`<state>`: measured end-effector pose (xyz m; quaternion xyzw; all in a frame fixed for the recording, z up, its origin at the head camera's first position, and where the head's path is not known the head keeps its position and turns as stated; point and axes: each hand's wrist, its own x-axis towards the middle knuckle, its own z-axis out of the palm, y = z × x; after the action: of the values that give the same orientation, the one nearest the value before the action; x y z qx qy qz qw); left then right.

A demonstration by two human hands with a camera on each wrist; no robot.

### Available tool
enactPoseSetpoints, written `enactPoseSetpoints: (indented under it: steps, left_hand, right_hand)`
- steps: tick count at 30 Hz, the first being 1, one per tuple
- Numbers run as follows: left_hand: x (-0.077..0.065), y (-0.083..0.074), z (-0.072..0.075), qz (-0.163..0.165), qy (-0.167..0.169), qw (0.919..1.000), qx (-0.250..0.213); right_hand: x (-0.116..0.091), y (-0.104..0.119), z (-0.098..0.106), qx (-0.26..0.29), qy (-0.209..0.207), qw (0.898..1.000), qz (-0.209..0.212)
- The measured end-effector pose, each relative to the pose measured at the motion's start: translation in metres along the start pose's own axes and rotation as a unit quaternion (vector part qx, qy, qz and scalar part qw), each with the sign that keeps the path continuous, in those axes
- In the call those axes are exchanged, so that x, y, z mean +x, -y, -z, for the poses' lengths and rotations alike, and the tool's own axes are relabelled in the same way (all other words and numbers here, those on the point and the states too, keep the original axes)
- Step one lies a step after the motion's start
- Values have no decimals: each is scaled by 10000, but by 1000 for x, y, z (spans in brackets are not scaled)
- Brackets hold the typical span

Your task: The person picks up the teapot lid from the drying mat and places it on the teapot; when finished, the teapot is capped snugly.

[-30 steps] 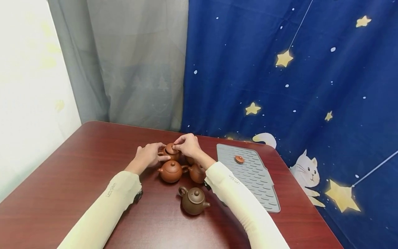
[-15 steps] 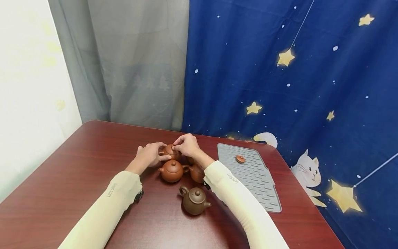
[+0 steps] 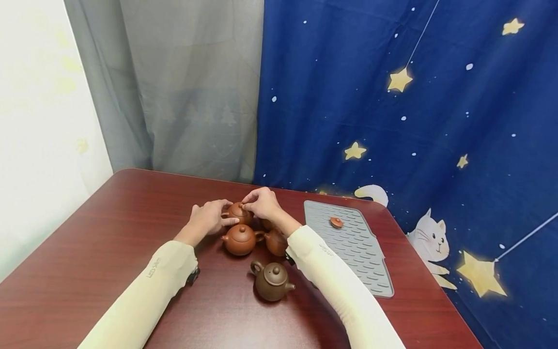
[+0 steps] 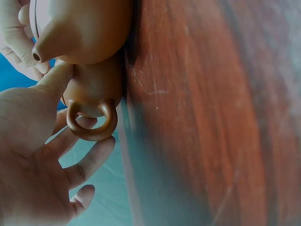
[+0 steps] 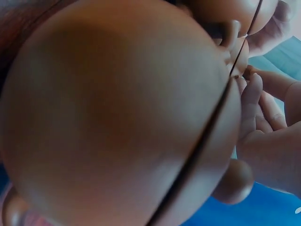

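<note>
My left hand (image 3: 210, 216) holds the rear reddish-brown clay teapot (image 3: 235, 213), thumb on one side of the body and fingers on the other. In the left wrist view its loop handle (image 4: 94, 135) lies between the thumb and spread fingers. With thumb and fingertips, my right hand (image 3: 263, 203) pinches the knob of that teapot's lid (image 3: 240, 207), which is on the pot. Just in front sits a lidded reddish teapot (image 3: 240, 241). To its right, a similar teapot (image 3: 274, 242) is partly hidden by my right sleeve; it looms large in the right wrist view.
A dark brown teapot (image 3: 271, 282) with its lid on stands nearest me. A grey ridged mat (image 3: 362, 257) lies to the right, with a small reddish lid (image 3: 336, 222) on it. Another reddish pot (image 3: 266, 224) shows partly below my right hand.
The lid under my right fingers looks flatter on the rear teapot than a second ago. Both hands keep nearly the same place.
</note>
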<state>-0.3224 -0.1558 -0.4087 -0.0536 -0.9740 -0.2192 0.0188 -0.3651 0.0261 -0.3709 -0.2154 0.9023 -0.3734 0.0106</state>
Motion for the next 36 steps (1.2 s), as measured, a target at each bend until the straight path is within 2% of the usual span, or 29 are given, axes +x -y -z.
enactPoseSetpoints:
  steps: [5,10,13,16,22,26,31,36]
  left_hand:
    - [-2,1,-1,8,-37,9998,-205]
    - [-5,2,0,-62,-58,9994,-347]
    - [-4,2,1,-130,-68,9995,-297]
    - [-1,1,3,-187,-10,9998,-57]
    - [1,-4,9,-336,118,9981,509]
    - [1,-6,11,-411,121,9977,528]
    - [1,-11,15,-445,-88,9973,584]
    - [4,-24,16,-611,-283,9960,595]
  right_hand:
    - [-7,-4,9,408,26,9992,-50]
    - [-11,-11,22,533,-128,9985,35]
    - [-14,-15,31,672,-240,9974,84]
    - [-17,-21,38,756,-466,9960,94]
    - [-25,-29,47,690,-918,9933,152]
    - [-30,-35,51,508,-1086,9926,208]
    - [-36,-42,60,331,-1343,9898,341]
    - [-44,-48,70,298,-1411,9894,195]
